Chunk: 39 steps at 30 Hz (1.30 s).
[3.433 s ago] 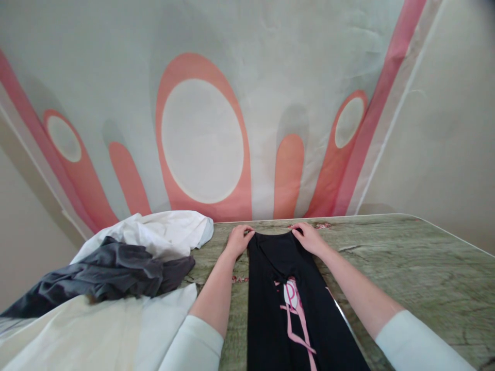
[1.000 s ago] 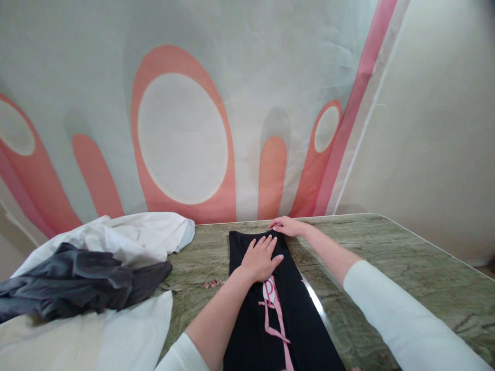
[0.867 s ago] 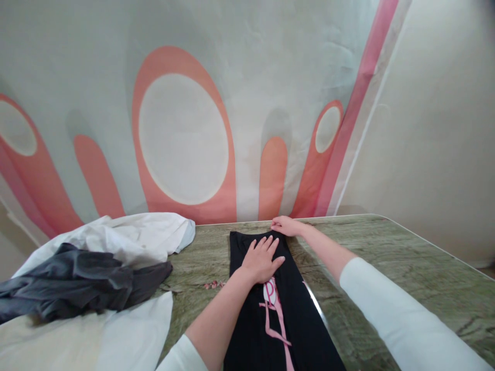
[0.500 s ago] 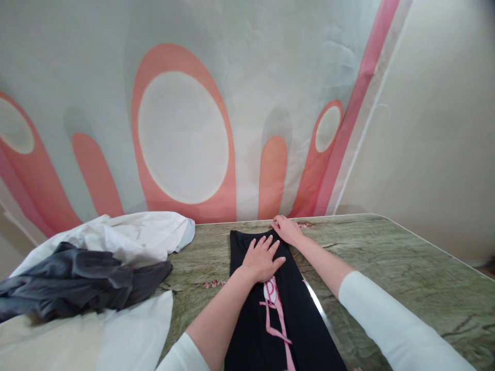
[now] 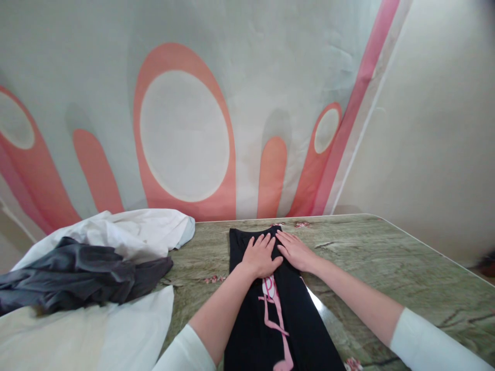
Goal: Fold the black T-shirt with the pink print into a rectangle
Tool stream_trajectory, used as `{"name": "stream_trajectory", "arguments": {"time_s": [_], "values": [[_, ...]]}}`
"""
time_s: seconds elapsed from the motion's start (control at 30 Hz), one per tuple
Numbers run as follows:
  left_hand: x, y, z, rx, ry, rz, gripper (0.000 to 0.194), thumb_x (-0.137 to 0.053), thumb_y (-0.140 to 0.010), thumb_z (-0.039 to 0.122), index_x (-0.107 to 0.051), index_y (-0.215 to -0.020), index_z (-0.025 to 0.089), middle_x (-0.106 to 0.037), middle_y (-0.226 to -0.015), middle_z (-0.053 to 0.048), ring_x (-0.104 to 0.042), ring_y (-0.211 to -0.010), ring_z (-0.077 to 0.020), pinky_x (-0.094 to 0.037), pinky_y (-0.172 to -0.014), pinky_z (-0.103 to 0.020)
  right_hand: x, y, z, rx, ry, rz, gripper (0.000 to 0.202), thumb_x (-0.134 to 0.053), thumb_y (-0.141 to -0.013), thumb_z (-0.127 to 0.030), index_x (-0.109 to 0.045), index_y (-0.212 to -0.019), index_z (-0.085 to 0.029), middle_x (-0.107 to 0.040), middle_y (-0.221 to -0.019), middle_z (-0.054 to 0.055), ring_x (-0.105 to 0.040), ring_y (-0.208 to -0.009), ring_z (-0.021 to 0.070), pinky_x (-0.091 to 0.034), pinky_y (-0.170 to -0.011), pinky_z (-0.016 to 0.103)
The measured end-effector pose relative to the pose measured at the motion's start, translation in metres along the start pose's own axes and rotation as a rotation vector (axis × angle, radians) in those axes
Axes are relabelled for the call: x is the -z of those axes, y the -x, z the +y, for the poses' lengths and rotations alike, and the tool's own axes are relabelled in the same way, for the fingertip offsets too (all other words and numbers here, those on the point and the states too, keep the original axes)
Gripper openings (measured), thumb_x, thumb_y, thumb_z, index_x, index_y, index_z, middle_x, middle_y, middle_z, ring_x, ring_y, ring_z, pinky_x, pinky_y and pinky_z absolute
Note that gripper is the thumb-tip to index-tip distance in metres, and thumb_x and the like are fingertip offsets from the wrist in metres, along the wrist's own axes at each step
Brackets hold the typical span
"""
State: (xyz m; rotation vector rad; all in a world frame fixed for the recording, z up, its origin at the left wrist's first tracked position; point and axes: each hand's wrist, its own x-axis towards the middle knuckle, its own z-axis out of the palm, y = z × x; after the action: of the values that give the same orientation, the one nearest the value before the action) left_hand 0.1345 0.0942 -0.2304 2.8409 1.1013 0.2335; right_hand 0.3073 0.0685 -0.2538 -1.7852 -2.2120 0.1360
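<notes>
Black trousers (image 5: pixel 247 319) with a pink figure and a letter P printed on them lie lengthwise on the table, their top end near the far edge. My left hand (image 5: pixel 261 256) rests flat on the upper part of the cloth, fingers spread and pointing away. Just to its right, my right hand (image 5: pixel 296 251) lies flat on the upper right edge of the garment, fingers stretched out toward the left. Neither hand grips the fabric. The lower end runs out of view at the bottom.
The table (image 5: pixel 359 268) has a green wood-grain top with small pink flower prints. On the left lie a crumpled dark grey garment (image 5: pixel 77 275), a white cloth (image 5: pixel 135 232) behind it and a cream-white cloth (image 5: pixel 127 324) in front. A patterned wall (image 5: pixel 247 77) stands behind the table.
My right hand has come from the far top corner of the trousers toward me and now lies flat on the cloth. My left hand has stayed nearly in place.
</notes>
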Motion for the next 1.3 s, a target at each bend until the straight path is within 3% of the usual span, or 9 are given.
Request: {"name": "stream_trajectory", "arguments": {"time_s": [0.13,0.2,0.33,0.43,0.6,0.87,1.13,1.3], "values": [[0.004,0.003,0.001,0.053,-0.001,-0.012,0.069,-0.020,-0.083,0.063,-0.028,-0.137,0.021,-0.022,-0.145,-0.006,-0.017,-0.132,-0.0284,-0.013,-0.105,-0.048,0.008,-0.008,0.004,-0.045,0.026,-0.079,0.056,-0.025,-0.089,-0.045,-0.027,-0.138,-0.018,-0.022,-0.145,0.006,-0.020,-0.132,0.0213,-0.016,-0.106,0.042],[0.006,0.003,0.000,0.074,-0.003,0.009,0.065,-0.017,-0.084,0.061,-0.031,-0.135,0.023,-0.025,-0.144,-0.005,-0.020,-0.131,-0.0284,-0.016,-0.104,-0.048,0.008,-0.010,0.005,-0.054,0.009,-0.056,0.055,-0.025,-0.088,-0.045,-0.027,-0.138,-0.020,-0.022,-0.145,0.005,-0.020,-0.132,0.0211,-0.017,-0.105,0.042],[0.008,0.000,-0.008,0.091,-0.004,0.110,0.051,-0.022,-0.089,0.050,-0.040,-0.129,0.023,-0.039,-0.136,-0.006,-0.032,-0.125,-0.0249,-0.026,-0.100,-0.042,0.004,-0.008,0.010,-0.066,-0.070,0.190,0.050,-0.038,-0.085,-0.033,-0.034,-0.132,-0.015,-0.034,-0.138,0.012,-0.032,-0.125,0.0208,-0.026,-0.101,0.038],[0.009,-0.004,-0.016,0.106,0.013,0.173,0.040,-0.032,-0.089,0.040,-0.051,-0.118,0.020,-0.049,-0.127,-0.008,-0.041,-0.117,-0.0231,-0.033,-0.095,-0.037,0.006,-0.004,0.015,-0.113,-0.088,0.302,0.034,-0.046,-0.082,-0.027,-0.052,-0.112,-0.014,-0.054,-0.112,0.012,-0.048,-0.106,0.0212,-0.035,-0.092,0.035],[0.009,-0.006,-0.021,0.143,0.057,0.236,0.033,-0.041,-0.086,0.036,-0.058,-0.109,0.021,-0.054,-0.120,-0.007,-0.045,-0.112,-0.0233,-0.034,-0.093,-0.037,0.012,-0.001,0.012,-0.149,-0.074,0.292,0.019,-0.049,-0.082,-0.027,-0.062,-0.092,-0.018,-0.058,-0.087,0.006,-0.054,-0.086,0.0183,-0.040,-0.081,0.030],[0.009,-0.008,-0.028,0.159,0.123,0.245,0.029,-0.049,-0.081,0.036,-0.059,-0.104,0.022,-0.057,-0.113,-0.006,-0.048,-0.108,-0.0229,-0.036,-0.092,-0.036,0.012,-0.003,0.003,-0.179,-0.072,0.240,0.022,-0.049,-0.082,-0.030,-0.064,-0.094,-0.020,-0.060,-0.088,0.004,-0.056,-0.081,0.0156,-0.040,-0.072,0.025],[0.010,-0.060,-0.016,0.230,0.111,0.268,0.027,-0.052,-0.080,0.033,-0.059,-0.101,0.017,-0.057,-0.103,-0.010,-0.053,-0.100,-0.0230,-0.039,-0.087,-0.034,0.011,-0.007,0.005,-0.301,-0.046,0.260,0.019,-0.054,-0.079,-0.035,-0.064,-0.083,-0.021,-0.062,-0.079,0.003,-0.057,-0.071,0.0151,-0.039,-0.064,0.025],[0.001,-0.093,-0.010,0.305,0.169,0.256,0.029,-0.051,-0.081,0.042,-0.060,-0.090,0.015,-0.058,-0.097,-0.012,-0.055,-0.094,-0.0245,-0.040,-0.083,-0.037,0.013,-0.007,0.004,-0.300,-0.026,0.268,0.019,-0.053,-0.078,-0.036,-0.066,-0.080,-0.022,-0.063,-0.078,0.003,-0.058,-0.072,0.0160,-0.038,-0.063,0.025]]}}
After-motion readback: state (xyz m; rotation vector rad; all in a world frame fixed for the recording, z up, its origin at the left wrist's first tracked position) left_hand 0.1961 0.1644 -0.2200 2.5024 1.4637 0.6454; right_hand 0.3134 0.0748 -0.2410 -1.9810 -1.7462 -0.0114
